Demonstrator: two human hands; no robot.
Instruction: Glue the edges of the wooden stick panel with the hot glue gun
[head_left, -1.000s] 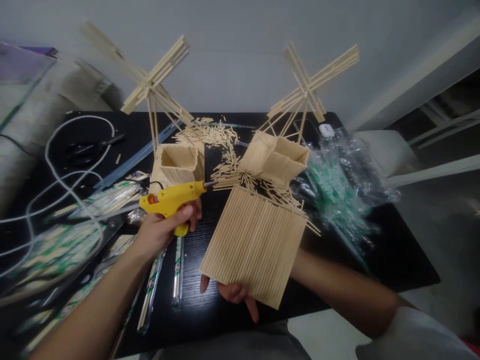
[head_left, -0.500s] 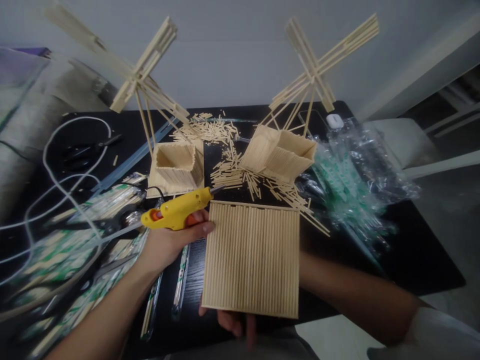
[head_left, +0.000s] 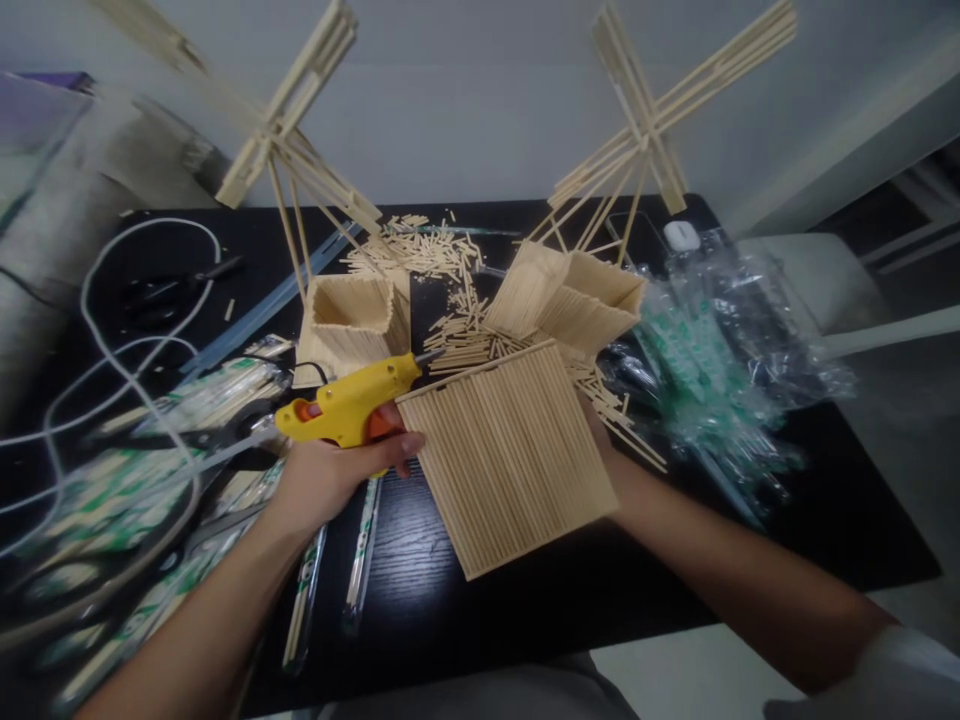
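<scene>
My left hand [head_left: 341,470] is closed around the handle of a yellow hot glue gun [head_left: 349,398], whose nozzle points right over the far left corner of a square wooden stick panel [head_left: 517,460]. The left thumb lies at the panel's left edge. The panel, made of thin sticks side by side, is held tilted above the table. Behind it, my right hand [head_left: 602,440] supports it from the right side; its fingers are hidden. Beyond stand two stick models, a left one with a square box [head_left: 352,310] and a right one with a tilted box [head_left: 592,300], each topped by crossed blades.
Loose cut sticks [head_left: 427,250] lie between the models. Wrapped chopsticks [head_left: 172,480] and scissors [head_left: 52,600] are on the left, with a white cable [head_left: 90,300]. Crumpled plastic wrappers [head_left: 697,360] cover the right side of the black table [head_left: 825,510].
The panel has turned counter-clockwise and moved up, away from the near edge. My right fingers, earlier seen below it, are now hidden. The left hand keeps the glue gun.
</scene>
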